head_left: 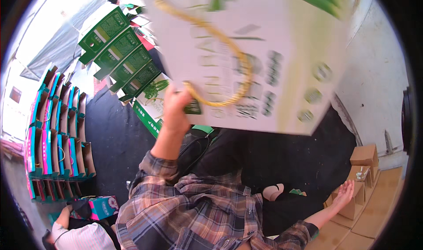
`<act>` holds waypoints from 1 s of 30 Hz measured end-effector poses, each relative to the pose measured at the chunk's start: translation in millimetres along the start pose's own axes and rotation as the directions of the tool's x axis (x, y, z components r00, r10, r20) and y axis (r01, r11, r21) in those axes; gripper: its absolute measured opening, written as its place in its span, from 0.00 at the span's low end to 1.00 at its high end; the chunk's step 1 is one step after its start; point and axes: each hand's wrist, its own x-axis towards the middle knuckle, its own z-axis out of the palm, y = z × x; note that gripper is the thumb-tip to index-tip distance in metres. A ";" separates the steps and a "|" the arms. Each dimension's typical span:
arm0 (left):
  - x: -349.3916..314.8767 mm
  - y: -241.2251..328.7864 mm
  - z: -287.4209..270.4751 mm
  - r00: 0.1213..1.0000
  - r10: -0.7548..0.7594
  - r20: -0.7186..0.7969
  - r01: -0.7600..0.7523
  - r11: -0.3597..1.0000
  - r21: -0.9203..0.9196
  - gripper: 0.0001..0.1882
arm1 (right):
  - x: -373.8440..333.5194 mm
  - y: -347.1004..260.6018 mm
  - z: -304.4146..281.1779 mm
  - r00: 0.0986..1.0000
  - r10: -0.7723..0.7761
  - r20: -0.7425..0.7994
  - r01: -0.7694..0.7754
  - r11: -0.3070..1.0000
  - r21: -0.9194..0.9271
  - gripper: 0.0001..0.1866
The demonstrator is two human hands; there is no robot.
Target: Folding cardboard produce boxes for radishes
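Note:
My left hand (pixel 175 112) grips the lower left edge of a large white carton (pixel 282 43) with green vegetable pictures, raised in front of me and blurred by motion. A yellow rope handle (pixel 247 67) loops across the carton's face, one end close to my thumb. Off to the right, my right hand (pixel 343 196) holds nothing, its fingers stretched out and palm turned up. It is nearest to some open brown cardboard boxes (pixel 352 206). Behind my left hand, another white and green carton (pixel 152 98) lies partly hidden.
Green cartons (pixel 125 58) stand in a stepped row at the far left. Stacked teal and pink cartons (pixel 57 135) rise along the left side. A co-worker (pixel 83 234) is at the lower left by a teal box (pixel 105 207). Black sheeting (pixel 110 135) covers the floor.

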 end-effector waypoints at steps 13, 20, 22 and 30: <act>-28.0 -14.9 -215.2 0.856 -0.027 -0.516 -0.065 0.985 -0.161 0.22 | -10.1 3.1 -24.2 0.999 0.026 -0.028 -0.026 1.000 0.004 0.19; -43.2 -106.9 -303.5 0.699 -0.344 -0.627 0.105 0.917 -0.386 0.21 | -26.8 10.7 -66.6 0.993 0.014 -0.118 -0.038 0.978 -0.205 0.19; -46.7 -126.1 -318.8 0.620 -0.394 -0.679 0.163 0.911 -0.380 0.21 | -34.5 15.5 -75.1 0.990 0.018 -0.139 -0.052 0.969 -0.240 0.19; -39.4 -160.3 -366.9 0.624 -0.403 -0.669 0.173 0.907 -0.384 0.24 | -67.8 60.7 -124.0 0.971 0.061 -0.233 -0.157 0.894 -0.420 0.17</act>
